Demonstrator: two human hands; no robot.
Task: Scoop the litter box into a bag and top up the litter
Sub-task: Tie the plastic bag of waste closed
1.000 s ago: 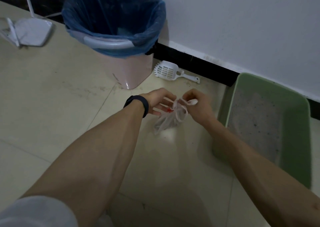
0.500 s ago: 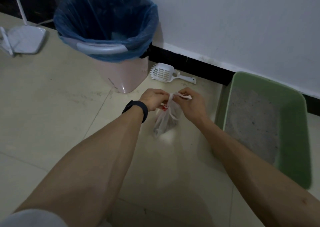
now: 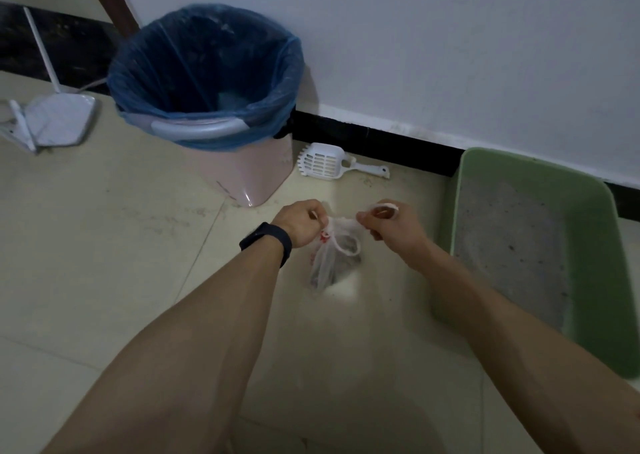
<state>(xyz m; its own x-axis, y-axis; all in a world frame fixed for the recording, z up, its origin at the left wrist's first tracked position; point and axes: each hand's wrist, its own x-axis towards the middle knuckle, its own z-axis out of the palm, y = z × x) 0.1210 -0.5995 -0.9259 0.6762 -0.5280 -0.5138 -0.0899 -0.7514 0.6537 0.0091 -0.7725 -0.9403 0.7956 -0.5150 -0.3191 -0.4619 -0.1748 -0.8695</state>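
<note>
2 hands at work, both on 1 small plastic bag (image 3: 332,259). All positions are referenced to the pink bin (image 3: 249,176), which stands against the wall with a blue liner (image 3: 207,72) folded over its rim.

- Far left of the bin: a flat white base with a thin white pole (image 3: 60,121), lying on the floor tiles. What it belongs to cannot be told.
- Just right of the bin, by the dark skirting: a white slotted litter scoop (image 3: 323,166), flat on the floor, handle pointing away from the bin. Neither hand touches it.
- In front of the bin, slightly right: the left hand (image 3: 299,221), with a dark wristband (image 3: 266,242) on that arm. Fingers are curled into a fist, pinching 1 handle strip of the bag.
- Right of that fist: the bag itself, thin, whitish and see-through, with a small red mark near the top and dark grey clumps inside. Its neck is bunched between the 2 fists. Whether its bottom rests on the floor cannot be told.
- Further right: the right hand (image 3: 394,226), also curled, pinching the other handle strip. A white loop of it shows over the knuckles. The fists are apart, and the strips are stretched between them.
- Farthest right of the bin: the green litter box (image 3: 595,280), against the same wall, holding a layer of grey litter (image 3: 512,239) with a few dark specks.
</note>
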